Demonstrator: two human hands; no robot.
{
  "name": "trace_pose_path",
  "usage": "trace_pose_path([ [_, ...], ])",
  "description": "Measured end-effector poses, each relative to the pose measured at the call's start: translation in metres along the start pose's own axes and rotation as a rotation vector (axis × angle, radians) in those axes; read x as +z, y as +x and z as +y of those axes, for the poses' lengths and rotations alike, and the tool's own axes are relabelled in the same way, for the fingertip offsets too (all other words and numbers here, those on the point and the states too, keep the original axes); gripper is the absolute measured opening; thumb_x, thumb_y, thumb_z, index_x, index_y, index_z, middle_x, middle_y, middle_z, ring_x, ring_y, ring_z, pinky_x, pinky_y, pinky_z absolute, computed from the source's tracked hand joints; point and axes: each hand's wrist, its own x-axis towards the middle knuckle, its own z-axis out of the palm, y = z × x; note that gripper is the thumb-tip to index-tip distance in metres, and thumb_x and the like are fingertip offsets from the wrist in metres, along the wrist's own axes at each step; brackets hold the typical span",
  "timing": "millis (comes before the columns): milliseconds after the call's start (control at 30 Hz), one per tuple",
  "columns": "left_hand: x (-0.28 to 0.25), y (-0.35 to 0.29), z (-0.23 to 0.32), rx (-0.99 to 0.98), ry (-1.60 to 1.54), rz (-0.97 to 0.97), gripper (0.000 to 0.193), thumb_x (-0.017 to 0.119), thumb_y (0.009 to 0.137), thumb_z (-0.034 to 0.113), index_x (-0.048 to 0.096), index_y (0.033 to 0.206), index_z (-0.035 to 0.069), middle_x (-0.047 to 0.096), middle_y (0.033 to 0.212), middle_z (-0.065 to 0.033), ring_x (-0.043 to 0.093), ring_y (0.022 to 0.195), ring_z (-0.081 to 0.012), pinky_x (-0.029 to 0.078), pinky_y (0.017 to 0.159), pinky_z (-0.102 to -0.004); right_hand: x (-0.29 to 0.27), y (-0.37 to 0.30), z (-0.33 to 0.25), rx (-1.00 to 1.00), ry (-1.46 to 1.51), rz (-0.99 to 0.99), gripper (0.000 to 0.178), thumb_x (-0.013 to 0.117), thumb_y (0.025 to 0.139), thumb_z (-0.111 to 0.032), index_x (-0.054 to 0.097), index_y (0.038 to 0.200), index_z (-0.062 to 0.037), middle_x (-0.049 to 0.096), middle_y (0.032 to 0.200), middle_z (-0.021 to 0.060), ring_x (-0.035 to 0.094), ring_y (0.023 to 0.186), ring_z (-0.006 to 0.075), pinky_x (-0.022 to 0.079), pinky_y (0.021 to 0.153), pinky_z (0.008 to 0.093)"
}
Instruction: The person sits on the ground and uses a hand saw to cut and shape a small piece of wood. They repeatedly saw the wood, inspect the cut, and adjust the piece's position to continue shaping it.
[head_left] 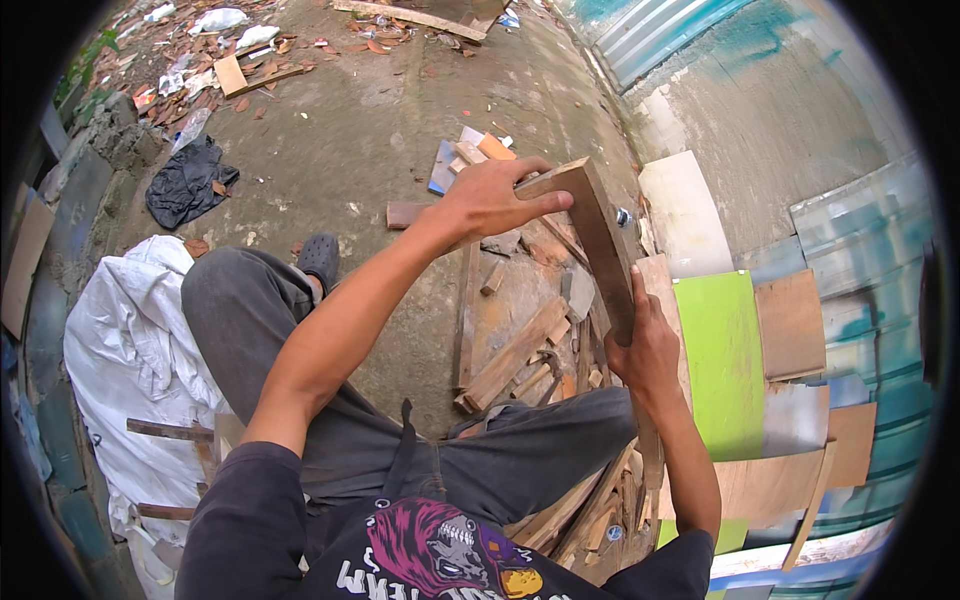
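Note:
My left hand (495,200) is closed around the far end of a wooden plank (603,240), its thumb lying along the plank's face. At that end a short wooden edge turns off toward my left fingers, so the piece looks L-shaped; whether it is joined there I cannot tell. Lower down, my right hand (648,345) grips the same plank, with the index finger stretched up along its side. The plank is held raised and tilted over my bent right leg. Its near part runs partly hidden behind my right hand and wrist.
Loose wood offcuts (520,350) and a hammer-like tool (532,380) lie between my legs. To the right lean a lime green board (718,360) and brown panels (790,322). A white sack (130,340) is at the left, near a black plastic bag (190,182).

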Motion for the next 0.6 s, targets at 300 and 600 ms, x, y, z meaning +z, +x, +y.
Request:
trace_pose_path([
  [300, 0.045, -0.017, -0.112, 0.094, -0.238, 0.118, 0.077, 0.06, 0.084, 0.067, 0.06, 0.13, 0.005, 0.069, 0.118, -0.0219, 0.064, 0.114, -0.0368, 0.048, 0.095, -0.0442, 0.04, 0.013, -0.01, -0.085, -0.17, -0.146, 0.099, 0.074, 0.072, -0.01, 0.026, 0.158, -0.0138, 0.056, 0.108, 0.021, 0.064, 0.086, 0.0392, 0.053, 0.073, 0.0473],
  [600, 0.084, -0.032, -0.151, 0.096, -0.312, 0.118, 0.076, 0.053, 0.087, 0.067, 0.059, 0.126, 0.001, 0.07, 0.109, -0.0223, 0.067, 0.104, -0.0379, 0.049, 0.089, -0.0444, 0.078, -0.006, -0.014, -0.072, -0.187, -0.192, 0.085, 0.066, 0.078, -0.006, 0.032, 0.156, -0.0146, 0.057, 0.103, 0.0223, 0.064, 0.083, 0.0367, 0.053, 0.069, 0.0455],
])
